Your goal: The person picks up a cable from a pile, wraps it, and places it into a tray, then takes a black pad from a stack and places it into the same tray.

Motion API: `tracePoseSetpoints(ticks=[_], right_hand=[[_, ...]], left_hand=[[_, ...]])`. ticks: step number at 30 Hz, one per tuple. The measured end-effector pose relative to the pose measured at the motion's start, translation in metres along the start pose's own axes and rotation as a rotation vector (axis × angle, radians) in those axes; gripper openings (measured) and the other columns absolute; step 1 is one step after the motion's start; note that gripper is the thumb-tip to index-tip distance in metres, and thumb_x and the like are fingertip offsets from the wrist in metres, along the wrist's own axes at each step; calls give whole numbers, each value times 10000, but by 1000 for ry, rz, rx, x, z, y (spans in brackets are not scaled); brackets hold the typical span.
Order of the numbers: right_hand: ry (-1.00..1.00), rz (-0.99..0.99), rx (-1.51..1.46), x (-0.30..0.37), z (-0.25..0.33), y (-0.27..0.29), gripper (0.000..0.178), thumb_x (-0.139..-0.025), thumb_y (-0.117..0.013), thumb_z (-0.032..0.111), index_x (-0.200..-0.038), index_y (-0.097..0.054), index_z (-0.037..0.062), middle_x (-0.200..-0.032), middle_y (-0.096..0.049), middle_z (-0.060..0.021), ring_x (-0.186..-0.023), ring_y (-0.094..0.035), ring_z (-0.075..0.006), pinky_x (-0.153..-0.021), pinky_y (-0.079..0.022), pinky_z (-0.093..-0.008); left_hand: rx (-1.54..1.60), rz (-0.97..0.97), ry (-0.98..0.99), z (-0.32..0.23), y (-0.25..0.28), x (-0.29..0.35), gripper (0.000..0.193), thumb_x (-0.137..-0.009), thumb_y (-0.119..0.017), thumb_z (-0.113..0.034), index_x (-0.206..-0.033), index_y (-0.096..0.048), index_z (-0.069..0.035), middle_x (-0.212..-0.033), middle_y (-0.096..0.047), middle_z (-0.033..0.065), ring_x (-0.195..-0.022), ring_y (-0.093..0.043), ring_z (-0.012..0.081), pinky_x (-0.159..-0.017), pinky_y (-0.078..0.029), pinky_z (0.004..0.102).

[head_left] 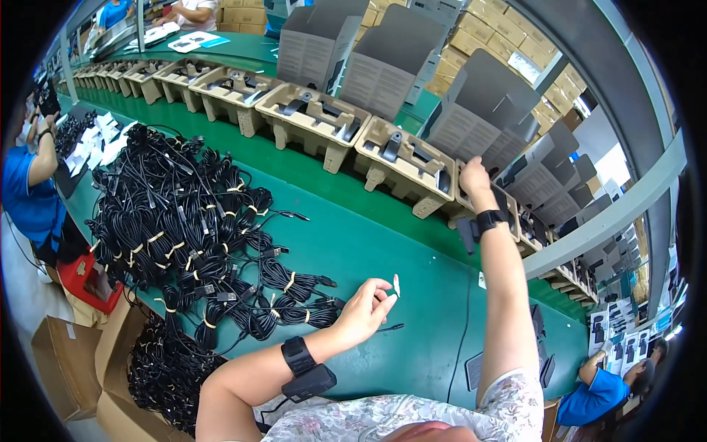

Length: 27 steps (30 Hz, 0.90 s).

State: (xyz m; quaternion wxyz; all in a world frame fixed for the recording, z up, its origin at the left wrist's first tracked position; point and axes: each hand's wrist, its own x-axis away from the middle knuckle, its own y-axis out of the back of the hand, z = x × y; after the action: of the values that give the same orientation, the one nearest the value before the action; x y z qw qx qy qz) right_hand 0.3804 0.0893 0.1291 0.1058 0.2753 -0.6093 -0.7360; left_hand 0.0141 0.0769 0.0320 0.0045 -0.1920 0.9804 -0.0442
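My left hand [362, 311] is over the green table, just right of the black cable bundles [184, 214], with its fingers curled. A small pale strip [397, 285] shows at its fingertips; its kind is too small to tell. My right arm stretches forward, and my right hand [475, 175] is at a tan moulded tray [462, 197] in the row. Those fingers look bent together, but what they hold, if anything, is hidden. The tray to its left [375, 177] carries black parts. Light rubber bands hold many of the coiled cables.
Grey open boxes [390, 62] stand behind the tray row. A carton [110, 361] of more black cables is at lower left. A grey metal frame bar [611, 221] crosses on the right. People in blue work at left [37, 184] and lower right [600, 394].
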Motion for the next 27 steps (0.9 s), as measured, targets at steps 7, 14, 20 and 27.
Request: tracePoseSetpoints(ticks=[7,14,20,27], right_hand=[[-45,-165,-147,-4,-14,-31,294,-866,-397,195,-863,-547,-58,-939,-602,-257,-926,-562,-411,-818,-447,-438],[147,58,-112,-10,-47,-23,199,-794,-465,126,-910,-576,8,-965,-596,-227,-919,-560,-387,-802,-446,-423],[224,-3,-78,-6,-39,-14,173,-756,-493,89,-887,-598,50,-932,-606,-198,-894,-568,-369,-767,-452,-427],[725,-191,10,42,-90,16,205,-755,-565,122,-950,-600,67,-860,-599,-169,-767,-561,-358,-684,-457,-410]], left_hand=[[-49,-14,-18,7,1,-1,322,-909,-501,-202,-1134,-388,-2,-927,-479,85,-668,-536,107,-594,-470,248],[-233,-67,-136,8,-1,3,281,-895,-521,-175,-1106,-432,-12,-914,-480,77,-660,-530,113,-593,-459,244],[-359,-92,-247,7,-4,-5,233,-885,-529,-136,-1074,-469,-13,-889,-480,67,-645,-521,118,-592,-454,239],[-275,-41,-184,24,-3,-22,210,-886,-516,-94,-1073,-471,-8,-881,-482,64,-654,-519,104,-578,-456,230]])
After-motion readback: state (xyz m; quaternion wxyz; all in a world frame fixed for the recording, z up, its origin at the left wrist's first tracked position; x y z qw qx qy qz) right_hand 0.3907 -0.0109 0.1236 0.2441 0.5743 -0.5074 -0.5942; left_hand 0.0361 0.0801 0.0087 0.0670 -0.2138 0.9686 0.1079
